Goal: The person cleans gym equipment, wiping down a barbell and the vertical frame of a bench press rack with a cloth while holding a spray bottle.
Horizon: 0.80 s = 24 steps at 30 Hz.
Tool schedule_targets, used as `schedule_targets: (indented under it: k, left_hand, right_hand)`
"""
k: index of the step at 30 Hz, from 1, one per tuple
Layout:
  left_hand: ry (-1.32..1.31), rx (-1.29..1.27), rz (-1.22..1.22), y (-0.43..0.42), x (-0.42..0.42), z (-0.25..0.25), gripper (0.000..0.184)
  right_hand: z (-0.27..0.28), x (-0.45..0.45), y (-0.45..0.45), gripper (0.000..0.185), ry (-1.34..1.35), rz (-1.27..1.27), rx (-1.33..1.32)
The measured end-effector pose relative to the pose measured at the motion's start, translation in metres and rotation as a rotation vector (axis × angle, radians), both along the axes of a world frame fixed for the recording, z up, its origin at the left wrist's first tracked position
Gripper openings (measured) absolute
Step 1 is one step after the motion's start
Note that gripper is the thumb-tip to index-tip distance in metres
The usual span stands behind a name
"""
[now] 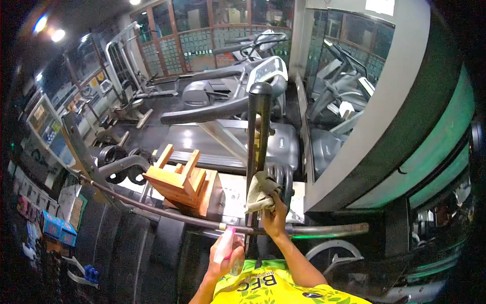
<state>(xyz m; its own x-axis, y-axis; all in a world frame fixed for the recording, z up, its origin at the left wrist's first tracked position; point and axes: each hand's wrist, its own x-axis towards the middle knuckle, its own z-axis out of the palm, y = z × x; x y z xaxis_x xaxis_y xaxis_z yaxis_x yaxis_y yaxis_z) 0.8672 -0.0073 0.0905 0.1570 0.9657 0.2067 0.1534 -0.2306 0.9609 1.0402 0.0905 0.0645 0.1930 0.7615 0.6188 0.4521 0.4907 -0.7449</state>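
My left hand (226, 256) is wrapped round a pale bottle (223, 248) with a pink top, just below a long curved metal bar (202, 223). Higher up and to the right, my right hand (275, 218) holds a folded greenish-grey cloth (262, 192) against a dark upright post (259, 134). The post rises behind the bar and ends in a rounded black cap. Part of the post's lower section is hidden by the cloth and hand.
A wooden block stand (185, 183) sits left of the post, with weight plates (114, 158) further left. Behind are treadmills (228, 139) and other gym machines. A mirror (349, 76) and curved wall are on the right; a blue box (59, 229) is at the lower left.
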Motion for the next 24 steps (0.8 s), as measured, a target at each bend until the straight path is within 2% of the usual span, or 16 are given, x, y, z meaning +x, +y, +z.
schedule_targets:
  k: [2, 4, 6, 7, 8, 10, 11, 14, 18, 20, 22, 24]
  left_hand:
    - [-0.021, -0.086, -0.037, -0.001, -0.001, 0.003, 0.023]
    - [-0.081, -0.097, -0.082, 0.0, 0.002, 0.007, 0.023]
    - [-0.114, -0.091, -0.125, 0.001, 0.006, 0.017, 0.02]
    - [-0.141, -0.07, -0.157, 0.002, 0.007, 0.016, 0.019]
    - [-0.145, -0.073, -0.174, 0.003, 0.006, 0.016, 0.019]
    - [-0.036, -0.059, -0.217, 0.003, 0.004, 0.02, 0.021]
    - [-0.039, -0.065, -0.221, 0.002, 0.004, 0.025, 0.021]
    - [0.036, -0.087, -0.192, 0.001, 0.002, 0.034, 0.023]
    - [-0.018, -0.09, -0.159, -0.001, -0.002, 0.024, 0.022]
    - [-0.042, -0.097, -0.13, 0.001, 0.001, 0.023, 0.022]
    - [0.13, 0.078, -0.124, 0.003, 0.004, 0.025, 0.021]
    - [0.039, -0.005, -0.084, 0.002, 0.013, 0.028, 0.021]
  right_hand:
    - [0.001, 0.007, -0.005, 0.036, 0.172, 0.125, -0.131]
    - [0.01, 0.018, -0.017, 0.031, 0.681, 0.193, -0.685]
    - [0.002, 0.021, -0.024, 0.03, 1.111, 0.184, -0.604]
    - [-0.004, 0.03, -0.029, 0.029, 1.168, 0.275, -0.553]
    - [-0.007, 0.036, -0.034, 0.032, 1.248, 0.24, -0.632]
    - [-0.01, 0.045, -0.045, 0.039, 1.513, 0.383, -0.653]
    - [-0.008, 0.047, -0.047, 0.046, 1.493, 0.443, -0.621]
    - [0.012, 0.049, -0.056, 0.048, 1.539, 0.51, -0.502]
    - [0.007, 0.059, -0.058, 0.051, 1.545, 0.534, -0.53]
    - [0.015, 0.058, -0.052, 0.049, 1.455, 0.496, -0.483]
    - [0.032, 0.057, -0.039, 0.046, 1.146, 0.357, -0.349]
    - [0.045, 0.063, -0.021, 0.042, 1.006, 0.336, -0.331]
